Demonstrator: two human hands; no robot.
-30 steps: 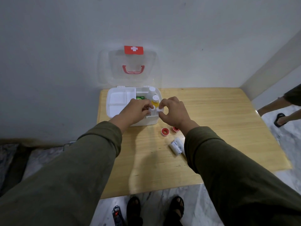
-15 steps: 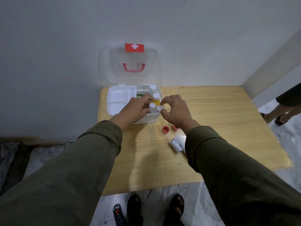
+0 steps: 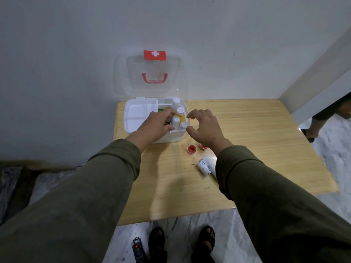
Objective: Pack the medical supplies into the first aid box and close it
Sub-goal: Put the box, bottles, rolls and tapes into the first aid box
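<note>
The white first aid box [image 3: 176, 137] stands open at the table's back left, its clear lid [image 3: 152, 73] upright against the wall. Several white-capped bottles [image 3: 180, 110] stand in its right half; a white tray [image 3: 138, 114] fills the left half. My left hand [image 3: 157, 126] reaches into the box, fingers around a small white bottle [image 3: 175, 122]. My right hand [image 3: 205, 128] hovers just right of the box, fingers spread and curved, holding nothing. Two red tape rolls [image 3: 191, 148] and two white bandage rolls [image 3: 204, 166] lie on the table in front of the box.
The wooden table [image 3: 266, 141] sits in a wall corner. Another person's legs [image 3: 330, 118] show at the right, on the marble floor. My sandalled feet and a power strip [image 3: 137, 249] are below the table's near edge.
My right hand has let go of the bottles and drawn back to the right, opening. My left hand stays in the box on the small bottle.
</note>
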